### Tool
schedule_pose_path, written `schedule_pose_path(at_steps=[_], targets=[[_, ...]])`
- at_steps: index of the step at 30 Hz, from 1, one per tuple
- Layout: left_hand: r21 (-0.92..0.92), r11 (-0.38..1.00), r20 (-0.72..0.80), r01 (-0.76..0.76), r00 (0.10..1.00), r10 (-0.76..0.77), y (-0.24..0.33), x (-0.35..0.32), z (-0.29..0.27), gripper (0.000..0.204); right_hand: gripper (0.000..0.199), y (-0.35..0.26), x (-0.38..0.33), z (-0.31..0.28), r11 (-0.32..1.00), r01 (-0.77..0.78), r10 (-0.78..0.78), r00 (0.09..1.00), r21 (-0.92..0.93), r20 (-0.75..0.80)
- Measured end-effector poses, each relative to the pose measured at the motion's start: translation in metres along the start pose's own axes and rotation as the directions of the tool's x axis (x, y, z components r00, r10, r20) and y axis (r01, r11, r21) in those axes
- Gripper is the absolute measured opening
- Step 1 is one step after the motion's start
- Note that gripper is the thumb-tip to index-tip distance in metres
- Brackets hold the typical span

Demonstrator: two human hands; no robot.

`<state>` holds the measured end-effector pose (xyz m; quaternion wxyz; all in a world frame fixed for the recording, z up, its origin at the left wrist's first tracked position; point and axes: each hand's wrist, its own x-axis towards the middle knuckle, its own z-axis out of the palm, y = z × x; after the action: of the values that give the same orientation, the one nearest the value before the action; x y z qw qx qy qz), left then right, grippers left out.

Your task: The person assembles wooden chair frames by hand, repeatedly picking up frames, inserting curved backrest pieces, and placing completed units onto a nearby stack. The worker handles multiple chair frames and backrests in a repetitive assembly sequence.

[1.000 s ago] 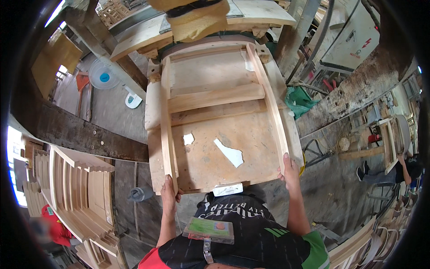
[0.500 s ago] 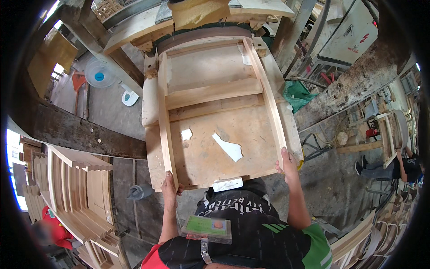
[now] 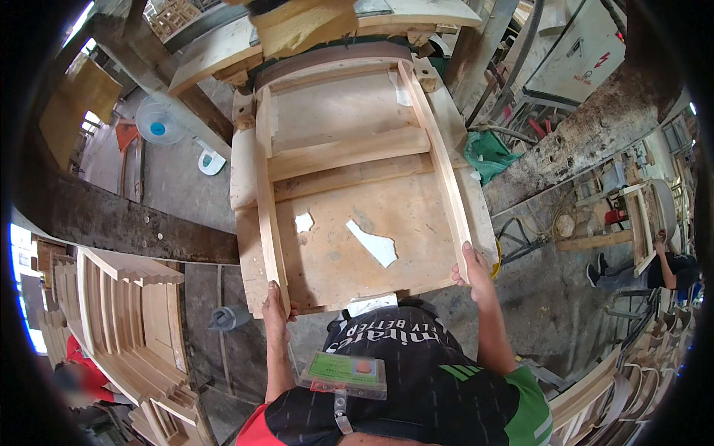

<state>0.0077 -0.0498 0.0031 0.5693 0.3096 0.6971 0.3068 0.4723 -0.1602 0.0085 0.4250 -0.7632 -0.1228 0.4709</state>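
Note:
A pale wooden frame (image 3: pixel 349 152), with two long side rails, a crosspiece and a curved far rail, lies over a wooden work board (image 3: pixel 335 275). Its far end meets the brown curved face of a sanding belt (image 3: pixel 335 59). My left hand (image 3: pixel 278 306) is closed around the near end of the left rail, thumb on top. At the near end of the right rail, my right hand (image 3: pixel 476 272) grips with its thumb along the wood. Between the rails, white scraps (image 3: pixel 374 244) show on the board.
A green bag (image 3: pixel 491 156) hangs at the board's right. Beyond it stand a grey electrical cabinet (image 3: pixel 576 59) and a rusty beam (image 3: pixel 573 134). Stacked wooden parts (image 3: pixel 130 320) fill the lower left, near a person in red (image 3: pixel 85 372). At far right another person (image 3: pixel 666 267) handles a similar frame.
The view has shifted slightly, so the board and frame appear a little further left. Both hands keep their hold on the rails, and the frame's far end stays against the belt.

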Motion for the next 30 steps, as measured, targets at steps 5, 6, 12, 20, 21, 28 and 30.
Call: schedule_pose_path(at_steps=[5,6,12,20,21,28,30], targets=[[-0.042,0.999,0.091,0.020,0.996,-0.017,0.010,0.003,-0.001,0.070,0.061,-0.007,0.011,-0.012,0.996,-0.060,0.049,0.989,0.070,0.139],[-0.060,0.998,0.114,0.029,0.993,-0.022,0.013,0.005,-0.001,0.068,0.059,-0.007,0.016,-0.015,0.988,-0.066,0.039,0.981,0.140,0.191],[-0.242,0.956,0.385,0.164,0.921,-0.060,0.027,0.024,-0.004,0.055,0.049,-0.007,0.040,-0.013,0.876,-0.178,-0.055,0.887,0.448,0.459],[-0.124,0.972,0.346,0.200,0.927,-0.146,0.046,0.029,0.007,0.050,0.047,-0.017,0.034,-0.012,0.905,-0.234,0.072,0.908,0.356,0.414],[-0.116,0.983,0.327,0.141,0.940,-0.096,0.047,0.025,0.009,0.050,0.046,-0.019,0.033,-0.012,0.905,-0.242,0.087,0.911,0.350,0.404],[-0.106,0.978,0.310,0.179,0.941,-0.139,0.047,0.027,0.006,0.050,0.041,-0.028,0.027,-0.009,0.926,-0.209,0.082,0.925,0.315,0.372],[-0.112,0.975,0.318,0.191,0.936,-0.147,0.048,0.029,0.007,0.051,0.040,-0.029,0.026,-0.009,0.926,-0.202,0.072,0.923,0.319,0.377]])
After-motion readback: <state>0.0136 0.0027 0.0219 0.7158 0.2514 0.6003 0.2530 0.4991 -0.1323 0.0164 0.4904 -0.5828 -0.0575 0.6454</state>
